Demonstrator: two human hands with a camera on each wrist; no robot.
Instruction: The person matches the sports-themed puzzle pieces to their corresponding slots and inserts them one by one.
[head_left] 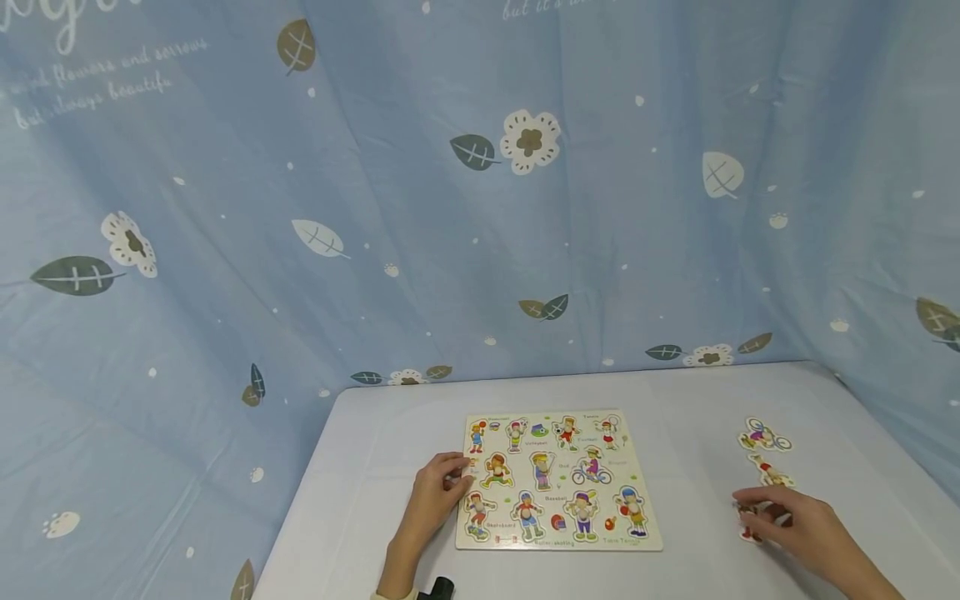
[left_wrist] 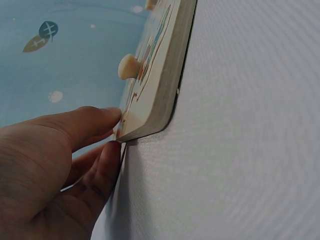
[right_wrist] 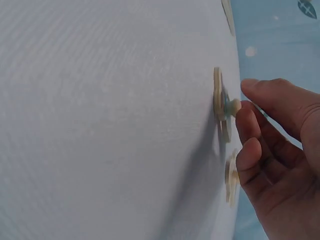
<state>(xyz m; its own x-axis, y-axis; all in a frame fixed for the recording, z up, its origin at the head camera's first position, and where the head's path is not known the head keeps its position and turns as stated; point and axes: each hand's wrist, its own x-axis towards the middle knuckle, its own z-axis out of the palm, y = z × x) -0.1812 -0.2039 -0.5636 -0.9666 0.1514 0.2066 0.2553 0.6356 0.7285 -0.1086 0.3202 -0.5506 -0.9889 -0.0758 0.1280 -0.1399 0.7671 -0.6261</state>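
Note:
A wooden knob puzzle board [head_left: 555, 483] with pictures of children playing sports lies on the white table. My left hand [head_left: 435, 498] holds the board at its left edge, the fingertips at the corner in the left wrist view. At the right, my right hand [head_left: 806, 533] is over a small figure-shaped puzzle piece [head_left: 748, 533], partly hidden by the fingers. The right wrist view has the fingertips right at that piece's knob [right_wrist: 233, 107], with thumb and finger apart.
Two more loose pieces lie beyond my right hand: a cyclist [head_left: 763, 435] and a figure in red and white [head_left: 771, 472]. Behind the white table [head_left: 697, 467] hangs a blue curtain [head_left: 420, 208] with flowers and leaves. A black object [head_left: 442, 588] is by my left wrist.

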